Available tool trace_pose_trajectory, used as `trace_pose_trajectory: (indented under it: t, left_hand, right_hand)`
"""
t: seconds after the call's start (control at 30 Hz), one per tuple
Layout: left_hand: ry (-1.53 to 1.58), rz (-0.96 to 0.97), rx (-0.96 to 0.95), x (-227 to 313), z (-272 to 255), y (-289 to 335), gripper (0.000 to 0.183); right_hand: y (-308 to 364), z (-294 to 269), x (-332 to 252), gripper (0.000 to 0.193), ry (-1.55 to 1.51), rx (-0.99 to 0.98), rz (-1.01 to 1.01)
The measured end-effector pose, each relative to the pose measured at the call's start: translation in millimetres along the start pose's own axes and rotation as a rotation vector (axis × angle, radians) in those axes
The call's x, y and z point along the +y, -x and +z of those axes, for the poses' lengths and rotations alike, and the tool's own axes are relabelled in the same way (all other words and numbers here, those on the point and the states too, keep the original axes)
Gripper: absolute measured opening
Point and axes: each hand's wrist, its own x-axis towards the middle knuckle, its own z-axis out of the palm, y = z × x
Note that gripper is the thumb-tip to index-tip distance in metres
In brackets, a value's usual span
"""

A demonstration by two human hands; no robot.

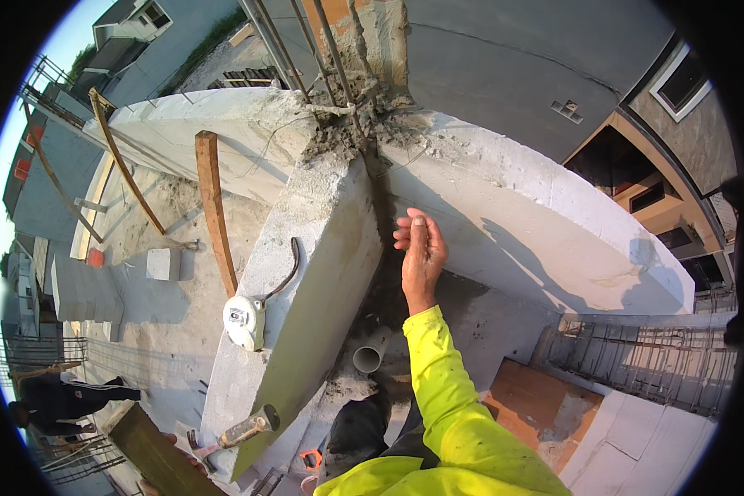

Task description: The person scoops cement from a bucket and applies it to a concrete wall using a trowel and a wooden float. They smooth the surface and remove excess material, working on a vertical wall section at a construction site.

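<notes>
My right hand, in a yellow-green sleeve, is raised near the inner corner where two pale block walls meet. Its fingers are loosely curled and apart, with nothing visible in them. At the lower left, my left hand is mostly hidden behind a thick wooden board, its fingers wrapped round the edge. On the top of the near wall lies a round white tape measure with a dark strap. A hammer rests lower down on that same wall, close to the board.
Steel bars rise from rough mortar at the corner. Below stand a grey pipe and an orange-handled tool. A timber prop leans by the left wall. Another person is at the far left. Rebar lies right.
</notes>
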Motion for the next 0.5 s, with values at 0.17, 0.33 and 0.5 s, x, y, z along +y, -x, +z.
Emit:
trace_pose_trajectory:
  t: [0.17, 0.33, 0.5]
  left_hand:
    - [0.131, 0.005, 0.108, -16, 28, 32, 0.082]
    - [0.208, -0.095, 0.077, -13, 40, 26, 0.083]
    - [0.288, 0.021, 0.157, -20, 55, 48, 0.079]
  right_hand:
    - [-56, 22, -77, 0.047, -0.116, -0.084, 0.292]
    - [-93, 52, -89, 0.030, -0.295, -0.208, 0.486]
    - [-165, 15, -136, 0.027, -0.652, -0.078, 0.332]
